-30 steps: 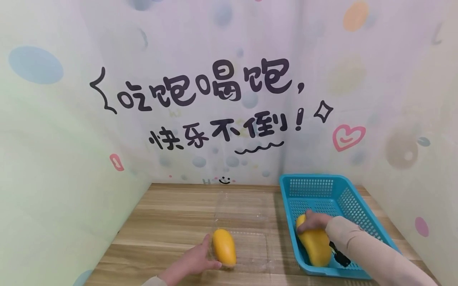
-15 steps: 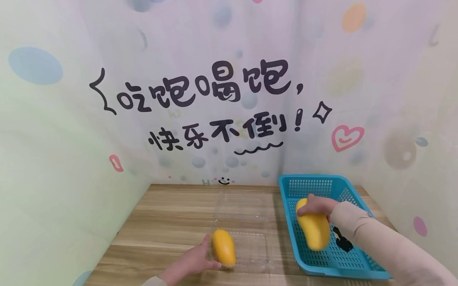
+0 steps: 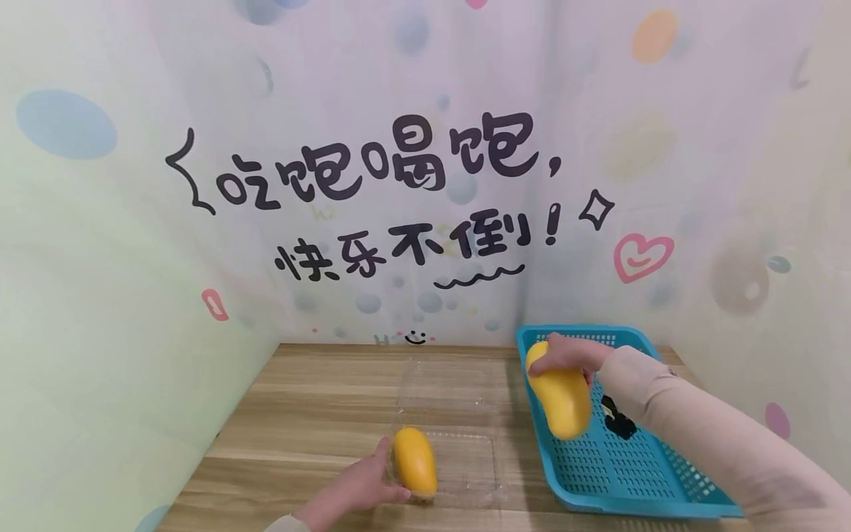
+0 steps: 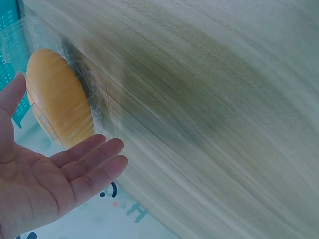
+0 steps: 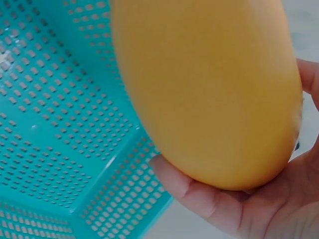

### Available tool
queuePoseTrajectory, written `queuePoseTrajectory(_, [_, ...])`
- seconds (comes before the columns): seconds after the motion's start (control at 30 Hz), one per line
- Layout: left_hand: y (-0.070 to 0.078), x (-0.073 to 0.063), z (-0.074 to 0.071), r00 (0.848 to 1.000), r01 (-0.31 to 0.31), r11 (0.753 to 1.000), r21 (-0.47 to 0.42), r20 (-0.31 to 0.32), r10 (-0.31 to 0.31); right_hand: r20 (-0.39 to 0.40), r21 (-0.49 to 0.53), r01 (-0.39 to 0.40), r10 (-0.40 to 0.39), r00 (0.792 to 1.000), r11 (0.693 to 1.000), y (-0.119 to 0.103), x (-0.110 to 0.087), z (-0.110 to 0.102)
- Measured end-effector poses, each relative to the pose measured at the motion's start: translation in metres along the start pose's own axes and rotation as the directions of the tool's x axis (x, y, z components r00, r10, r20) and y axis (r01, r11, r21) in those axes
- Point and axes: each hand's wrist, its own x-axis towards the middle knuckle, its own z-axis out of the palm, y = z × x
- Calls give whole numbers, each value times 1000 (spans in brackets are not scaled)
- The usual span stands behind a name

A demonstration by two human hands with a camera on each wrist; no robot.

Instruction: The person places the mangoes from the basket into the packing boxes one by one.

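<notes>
My right hand (image 3: 570,353) grips a yellow mango (image 3: 561,399) by its upper end, with fingers curled round it. It is held up over the left side of the blue basket (image 3: 654,506); in the right wrist view the mango (image 5: 209,94) fills much of the picture. A second mango (image 3: 415,462) lies in the left part of a clear plastic container (image 3: 468,465), whose lid (image 3: 448,384) is folded back toward the wall. Beside that container my left hand (image 3: 364,480) has its fingers straight, its fingertips right at the left wall.
The black wrist-camera mount (image 3: 618,420) shows under the right sleeve (image 3: 705,421). A wooden tabletop (image 3: 299,414) carries the container and the basket. Printed curtains (image 3: 425,59) stand behind and at both sides.
My right hand has lifted the mango up from the basket's floor and shifted it left, toward the basket's left rim. My left hand and the other mango stay where they were.
</notes>
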Motion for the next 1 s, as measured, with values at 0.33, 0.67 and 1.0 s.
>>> queuePoseTrajectory(0.33, [1,1,0,1000,7,1000,30,-21,-7,-18,-34,29,-30,999,999,-38,4,7])
queuePoseTrajectory(0.67, [3,-1,-1,999,20,1000,22,-27,-20,-9,24,102,-102,995,994,-60,10,36])
queuePoseTrajectory(1.0, [2,1,0,999,30,999,44,-37,-28,1,57,152,-152,988,987,-75,24,83])
